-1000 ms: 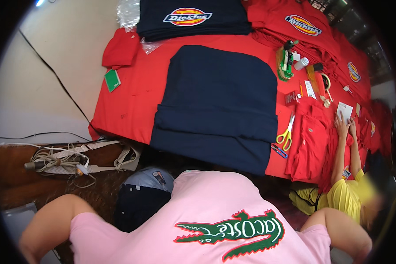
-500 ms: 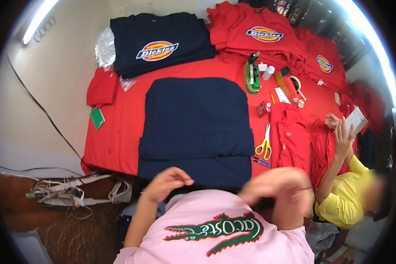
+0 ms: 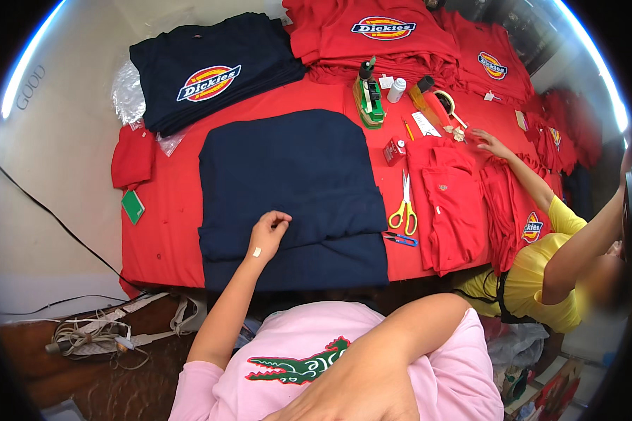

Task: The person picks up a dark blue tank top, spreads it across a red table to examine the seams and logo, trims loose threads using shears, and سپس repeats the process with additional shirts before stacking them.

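A navy garment (image 3: 288,161) lies folded on the red-covered table (image 3: 165,238) in front of me, its lower part forming a layered fold. Over that fold my left hand (image 3: 270,233) is closed, thumb and fingertips drawn together. Whether it pinches the cloth or something small cannot be made out. A small pale sticker (image 3: 257,252) is on my left wrist. My right hand (image 3: 361,389) is away from the table, low in front of my pink shirt (image 3: 337,314); its fingers run out of the picture.
Yellow-handled scissors (image 3: 403,210), blue thread snips (image 3: 400,239), a red box (image 3: 395,151) and a green tape dispenser (image 3: 369,98) lie right of the garment. Stacks of navy shirts (image 3: 182,63) and red shirts (image 3: 372,52) line the back. A co-worker's hand (image 3: 491,144) reaches in from the right.
My left hand has moved up onto the navy garment. My right hand has dropped toward my chest. The view has shifted, and the co-worker's hands have separated, one reaching over the table.
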The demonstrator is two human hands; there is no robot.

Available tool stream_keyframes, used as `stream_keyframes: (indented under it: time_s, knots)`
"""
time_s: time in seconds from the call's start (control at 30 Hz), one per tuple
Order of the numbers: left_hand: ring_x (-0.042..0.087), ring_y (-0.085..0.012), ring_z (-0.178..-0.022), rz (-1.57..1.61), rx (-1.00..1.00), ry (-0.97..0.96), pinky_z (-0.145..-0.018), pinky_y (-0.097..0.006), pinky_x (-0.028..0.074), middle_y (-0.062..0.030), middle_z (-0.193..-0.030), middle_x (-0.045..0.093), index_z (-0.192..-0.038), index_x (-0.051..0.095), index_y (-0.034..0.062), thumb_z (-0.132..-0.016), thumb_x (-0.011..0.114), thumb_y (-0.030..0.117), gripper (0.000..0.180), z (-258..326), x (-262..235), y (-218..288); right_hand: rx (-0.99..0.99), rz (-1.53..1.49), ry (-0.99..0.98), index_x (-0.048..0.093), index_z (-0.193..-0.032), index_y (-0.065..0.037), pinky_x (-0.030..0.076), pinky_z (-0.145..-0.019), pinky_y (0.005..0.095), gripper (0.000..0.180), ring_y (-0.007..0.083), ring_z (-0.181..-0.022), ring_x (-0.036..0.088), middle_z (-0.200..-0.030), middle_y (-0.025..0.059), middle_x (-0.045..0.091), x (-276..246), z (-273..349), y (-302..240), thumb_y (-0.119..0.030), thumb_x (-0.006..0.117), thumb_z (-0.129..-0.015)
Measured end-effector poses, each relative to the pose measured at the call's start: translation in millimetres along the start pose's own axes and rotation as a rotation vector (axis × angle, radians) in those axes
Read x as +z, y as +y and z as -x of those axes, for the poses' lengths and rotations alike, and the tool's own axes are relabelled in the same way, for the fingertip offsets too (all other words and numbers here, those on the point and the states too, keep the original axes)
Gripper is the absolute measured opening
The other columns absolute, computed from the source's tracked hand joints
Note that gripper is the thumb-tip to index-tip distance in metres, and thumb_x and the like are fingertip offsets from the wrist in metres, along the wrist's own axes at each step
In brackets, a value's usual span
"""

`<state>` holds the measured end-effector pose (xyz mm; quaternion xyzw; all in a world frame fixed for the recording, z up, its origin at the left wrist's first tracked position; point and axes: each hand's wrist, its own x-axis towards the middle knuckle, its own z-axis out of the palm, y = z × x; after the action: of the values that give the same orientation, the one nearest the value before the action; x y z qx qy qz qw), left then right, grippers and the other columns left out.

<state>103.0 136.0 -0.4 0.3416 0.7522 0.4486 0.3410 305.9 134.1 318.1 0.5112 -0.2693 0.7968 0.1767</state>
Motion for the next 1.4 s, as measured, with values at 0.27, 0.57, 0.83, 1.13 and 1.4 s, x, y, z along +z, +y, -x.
stream_keyframes:
  time_s: [0.27, 0.57, 0.83, 1.13, 1.4]
  knots:
    - [0.066, -0.0305, -0.118, -0.300, 0.338, 0.078, -0.108, -0.045, 0.048, -0.0098, -0.117, 0.074, -0.114, 0.078, 0.0069, -0.095, 0.071, 0.011, 0.020, -48, 30, 38, 0.574, 0.395, 0.078, 0.042, -0.156, 0.009, 0.038, -0.120, 0.0459, 0.084, 0.0392, -0.146, 0.047, -0.158, 0.0276, 0.046, -40, 41, -43, -0.041, 0.076, -0.098]
    - [0.067, -0.0272, -0.109, -0.473, 0.361, -0.071, -0.103, -0.042, 0.049, -0.0057, -0.107, 0.073, -0.120, 0.076, 0.0096, -0.092, 0.079, 0.019, 0.029, -69, 56, 61, 1.490, 0.566, 0.952, 0.057, -0.147, -0.002, 0.037, -0.118, 0.0360, 0.076, 0.0193, -0.131, 0.054, -0.136, 0.0099, 0.063, -17, 268, -91, -0.039, 0.089, -0.089]
    - [0.070, -0.0327, -0.107, -0.336, 0.347, -0.577, -0.095, -0.041, 0.054, -0.0134, -0.113, 0.074, -0.111, 0.077, 0.0057, -0.093, 0.068, 0.003, 0.021, -89, 72, 80, 1.264, 1.720, 1.464, 0.077, -0.100, -0.005, 0.058, -0.075, 0.0414, 0.018, 0.0282, -0.082, 0.076, -0.085, 0.0133, 0.077, -62, 310, -151, -0.021, 0.073, -0.094]
    - [0.056, -0.0168, -0.127, 0.183, 0.107, -0.582, -0.107, -0.028, 0.044, -0.0031, -0.131, 0.057, -0.149, 0.064, 0.0065, -0.086, 0.081, -0.002, 0.066, 14, -42, 156, 1.927, 2.212, 1.384, 0.075, -0.101, -0.005, 0.060, -0.081, 0.0499, 0.033, 0.0387, -0.093, 0.076, -0.100, 0.0181, 0.076, -144, 325, -172, -0.033, 0.082, -0.085]
    - [0.051, -0.0092, -0.120, 0.593, 0.342, 0.111, -0.094, -0.021, 0.051, -0.0018, -0.143, 0.048, -0.156, 0.056, 0.0024, -0.091, 0.074, -0.012, 0.069, 55, -60, 145, 0.644, 1.036, 1.576, 0.066, -0.122, 0.004, 0.050, -0.055, 0.0201, 0.024, 0.0087, -0.071, 0.067, -0.096, 0.0098, 0.078, -106, 259, -129, 0.000, 0.062, -0.099]
